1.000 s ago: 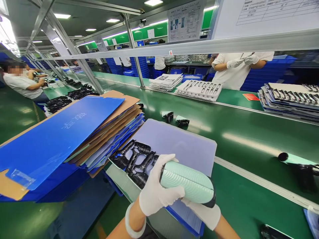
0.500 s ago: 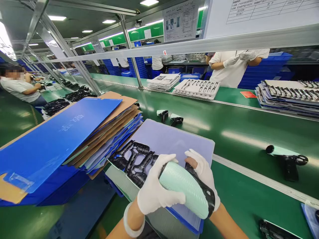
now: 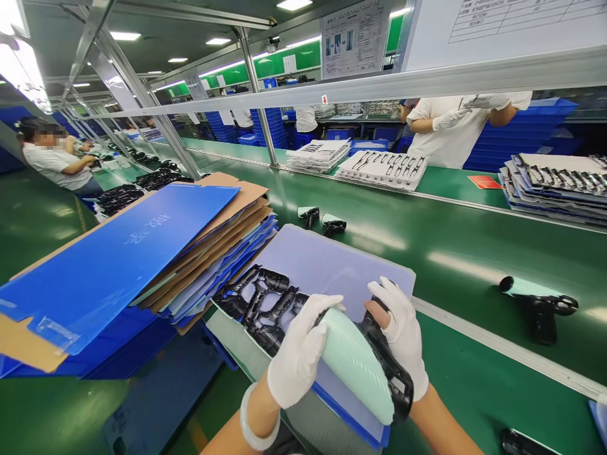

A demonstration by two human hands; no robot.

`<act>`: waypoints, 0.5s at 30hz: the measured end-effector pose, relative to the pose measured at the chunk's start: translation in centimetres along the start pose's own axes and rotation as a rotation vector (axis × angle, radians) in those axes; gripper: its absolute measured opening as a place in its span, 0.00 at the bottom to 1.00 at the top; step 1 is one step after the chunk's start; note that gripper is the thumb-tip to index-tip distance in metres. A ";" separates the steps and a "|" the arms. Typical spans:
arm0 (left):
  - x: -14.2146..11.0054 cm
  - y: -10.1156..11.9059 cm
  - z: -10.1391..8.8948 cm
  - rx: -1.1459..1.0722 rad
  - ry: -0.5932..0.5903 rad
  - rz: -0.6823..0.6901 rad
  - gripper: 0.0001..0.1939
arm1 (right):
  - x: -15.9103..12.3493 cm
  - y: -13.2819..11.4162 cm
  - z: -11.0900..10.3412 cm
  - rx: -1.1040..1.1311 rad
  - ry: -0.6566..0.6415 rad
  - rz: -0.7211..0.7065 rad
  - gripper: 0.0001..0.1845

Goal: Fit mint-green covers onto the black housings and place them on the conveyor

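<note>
I hold a hair dryer housing with a mint-green ribbed barrel (image 3: 358,363) and a black handle part (image 3: 374,338) over a stack of pale plastic sheets. At the barrel's upper left end is my left hand (image 3: 303,351), white-gloved, its fingers and thumb closed on the edge. My right hand (image 3: 401,335), gloved with a bare thumb showing, grips the black part from the right. Part of the black piece is hidden by my right hand and the barrel. Left of my hands, several black housing halves (image 3: 268,306) lie in rows on the top sheet (image 3: 327,265).
Blue and brown sheets (image 3: 133,253) are stacked at left. Finished-looking mint and black hair dryers (image 3: 540,309) lie on the green conveyor (image 3: 450,240). Across it, a person in a white shirt (image 3: 448,139) works behind stacked parts trays (image 3: 382,169). A metal rail (image 3: 284,98) crosses above.
My left thumb has moved off the barrel's side to its upper end. My right hand has moved slightly up and right with the black part. The view has shifted a little.
</note>
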State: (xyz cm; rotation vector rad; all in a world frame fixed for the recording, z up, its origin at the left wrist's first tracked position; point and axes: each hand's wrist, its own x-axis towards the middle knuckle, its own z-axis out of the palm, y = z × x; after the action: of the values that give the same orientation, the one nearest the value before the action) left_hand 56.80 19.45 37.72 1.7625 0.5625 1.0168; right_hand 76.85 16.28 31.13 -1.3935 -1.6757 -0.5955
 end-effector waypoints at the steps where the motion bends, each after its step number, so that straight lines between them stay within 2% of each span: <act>1: 0.0 0.0 0.0 -0.001 -0.007 0.000 0.20 | 0.1 0.0 0.0 0.000 0.002 0.003 0.15; 6: -0.2 0.1 -0.1 -0.064 -0.050 -0.009 0.34 | 0.6 0.1 -0.3 0.086 -0.042 0.026 0.10; 11: -0.3 0.8 0.4 0.006 -0.017 -0.161 0.53 | 0.4 0.1 -0.2 0.145 -0.083 0.047 0.09; 13: -0.3 1.1 0.5 0.050 0.012 -0.212 0.52 | 0.0 0.1 0.1 0.163 -0.094 0.095 0.10; 15: -0.2 1.4 0.6 0.068 0.020 -0.202 0.40 | -0.2 0.1 0.3 0.181 -0.099 0.128 0.10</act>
State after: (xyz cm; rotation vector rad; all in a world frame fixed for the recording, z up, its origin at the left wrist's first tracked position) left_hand 57.08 18.38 38.80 1.7164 0.7793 0.8845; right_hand 76.84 16.48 30.76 -1.4042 -1.6591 -0.2988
